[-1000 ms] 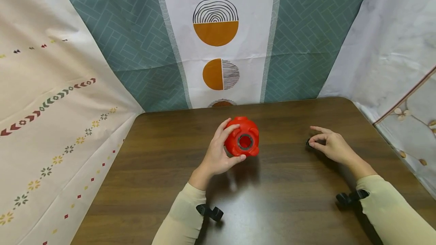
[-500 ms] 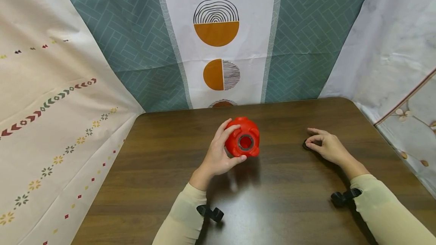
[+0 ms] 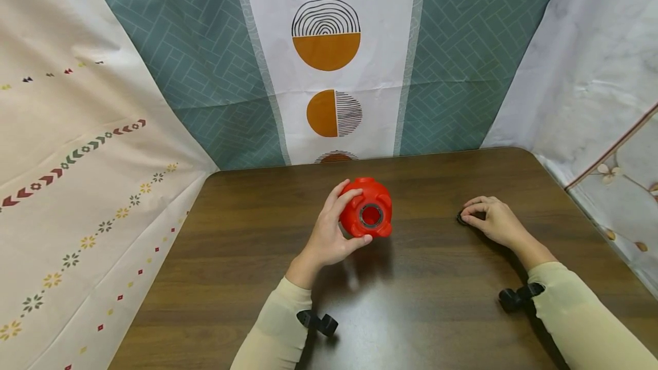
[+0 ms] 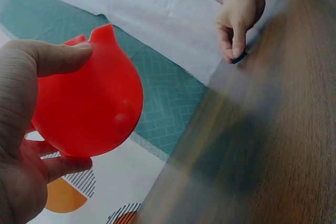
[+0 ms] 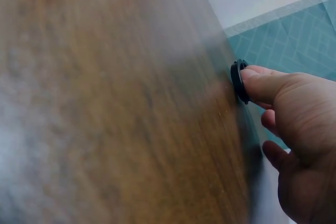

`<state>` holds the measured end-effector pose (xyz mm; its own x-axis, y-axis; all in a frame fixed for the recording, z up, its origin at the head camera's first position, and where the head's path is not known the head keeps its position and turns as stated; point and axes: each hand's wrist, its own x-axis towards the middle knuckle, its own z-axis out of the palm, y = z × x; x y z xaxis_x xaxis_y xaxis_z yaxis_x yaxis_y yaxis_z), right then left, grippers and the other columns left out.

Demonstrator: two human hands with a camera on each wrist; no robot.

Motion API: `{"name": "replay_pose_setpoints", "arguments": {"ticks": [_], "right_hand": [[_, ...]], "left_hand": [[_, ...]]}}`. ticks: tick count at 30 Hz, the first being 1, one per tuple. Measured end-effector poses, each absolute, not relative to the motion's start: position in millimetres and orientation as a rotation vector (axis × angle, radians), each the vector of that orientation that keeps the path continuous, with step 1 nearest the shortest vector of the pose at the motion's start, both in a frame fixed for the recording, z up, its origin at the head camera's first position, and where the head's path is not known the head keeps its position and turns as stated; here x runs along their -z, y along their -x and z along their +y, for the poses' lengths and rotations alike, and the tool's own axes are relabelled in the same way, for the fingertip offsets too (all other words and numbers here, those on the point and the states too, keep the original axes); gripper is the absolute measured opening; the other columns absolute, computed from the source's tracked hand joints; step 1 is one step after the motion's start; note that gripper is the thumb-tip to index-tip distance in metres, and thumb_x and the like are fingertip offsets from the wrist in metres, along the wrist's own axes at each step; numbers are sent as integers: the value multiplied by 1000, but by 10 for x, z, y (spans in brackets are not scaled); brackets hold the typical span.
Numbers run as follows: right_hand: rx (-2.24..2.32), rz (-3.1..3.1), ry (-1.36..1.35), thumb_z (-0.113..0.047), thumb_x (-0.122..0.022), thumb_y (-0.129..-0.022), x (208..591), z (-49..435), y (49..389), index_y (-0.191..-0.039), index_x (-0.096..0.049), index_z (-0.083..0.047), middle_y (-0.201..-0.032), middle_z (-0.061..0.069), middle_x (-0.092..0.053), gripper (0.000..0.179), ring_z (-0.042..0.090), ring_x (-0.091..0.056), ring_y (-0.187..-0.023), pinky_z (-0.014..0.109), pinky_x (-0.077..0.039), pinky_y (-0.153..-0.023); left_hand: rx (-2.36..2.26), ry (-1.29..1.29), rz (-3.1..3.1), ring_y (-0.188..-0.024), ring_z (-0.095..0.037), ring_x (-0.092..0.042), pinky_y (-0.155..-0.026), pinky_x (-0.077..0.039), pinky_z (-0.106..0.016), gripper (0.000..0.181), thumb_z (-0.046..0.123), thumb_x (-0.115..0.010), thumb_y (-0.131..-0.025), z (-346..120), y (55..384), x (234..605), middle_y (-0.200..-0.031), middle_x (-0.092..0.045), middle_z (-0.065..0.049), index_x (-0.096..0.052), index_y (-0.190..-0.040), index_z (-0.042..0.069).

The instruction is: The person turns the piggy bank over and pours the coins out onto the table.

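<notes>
My left hand [image 3: 329,236] grips a red plastic piggy bank [image 3: 382,204] above the table, thumb on one side and fingers on the other. Its round hole with a dark rim faces the head camera, with stubby feet around it. In the left wrist view the smooth red side of the bank [image 4: 100,108] shows. Well to the right, my right hand [image 3: 498,224] pinches a small black round plug [image 5: 239,82] between thumb and fingers. In the head view the plug [image 3: 460,218] is partly hidden by fingertips. Whether it touches the table cannot be told.
Brown wood-grain table [image 3: 231,278] lies beneath both hands, with rounded far corners. Patterned cloths hang behind it, a teal and white one [image 3: 205,73] at the back. A black strap mount [image 3: 319,322] is on each sleeve.
My right hand has shifted slightly left with the plug, and its outstretched fingers have drawn in toward it. My left hand and the piggy bank stay in place.
</notes>
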<state>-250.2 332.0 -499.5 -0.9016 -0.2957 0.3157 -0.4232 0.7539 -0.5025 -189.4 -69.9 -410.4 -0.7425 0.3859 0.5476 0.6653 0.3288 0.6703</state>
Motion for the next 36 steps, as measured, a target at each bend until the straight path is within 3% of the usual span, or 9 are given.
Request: {"name": "replay_pose_setpoints", "arguments": {"ticks": [6,12,22,30,36], "right_hand": [[-852,-2753,-533,-20,-72,-87,4978,3323,2509,-85,-75,-17,-94,-2,-66,4,21,-60,-90,37,-46,-78],[-863,-2738,-505,-22,-75,-84,4993,3347,2513,-87,-76,-20,-88,-8,-67,4,9,-59,-84,19,-45,-72],[-890,-2713,-452,-25,-74,-86,4963,3327,2498,-91,-77,-17,-90,-5,-68,10,11,-59,-85,20,-43,-71],[-1058,-2557,-568,-13,-64,-93,4666,2987,2370,-103,-72,-9,-95,4,-68,14,5,-53,-70,17,-43,-59],[-1323,-2488,-689,-9,-65,-92,4260,2376,2166,-124,-62,-9,-116,5,-64,32,10,-61,-91,17,-49,-72]], "left_hand": [[1388,962,-2282,-131,-37,-36,-93,-48,-52,73,5,-81,-69,-682,1833,3999,-147,-29,-26,-45,-133,4],[1341,956,-2283,-134,-28,-34,-94,-48,-49,78,14,-84,-69,-715,1956,4171,-151,-27,-17,-44,-136,13],[1343,975,-2258,-135,-24,-33,-93,-49,-47,78,21,-83,-71,-730,1992,4223,-153,-27,-12,-43,-138,18],[1338,976,-2265,-135,-22,-32,-93,-49,-46,77,21,-83,-72,-717,1988,4233,-153,-27,-11,-43,-138,19],[1345,965,-2253,-135,-26,-34,-94,-47,-49,79,18,-84,-70,-714,1988,4230,-152,-26,-14,-43,-137,16]]}}
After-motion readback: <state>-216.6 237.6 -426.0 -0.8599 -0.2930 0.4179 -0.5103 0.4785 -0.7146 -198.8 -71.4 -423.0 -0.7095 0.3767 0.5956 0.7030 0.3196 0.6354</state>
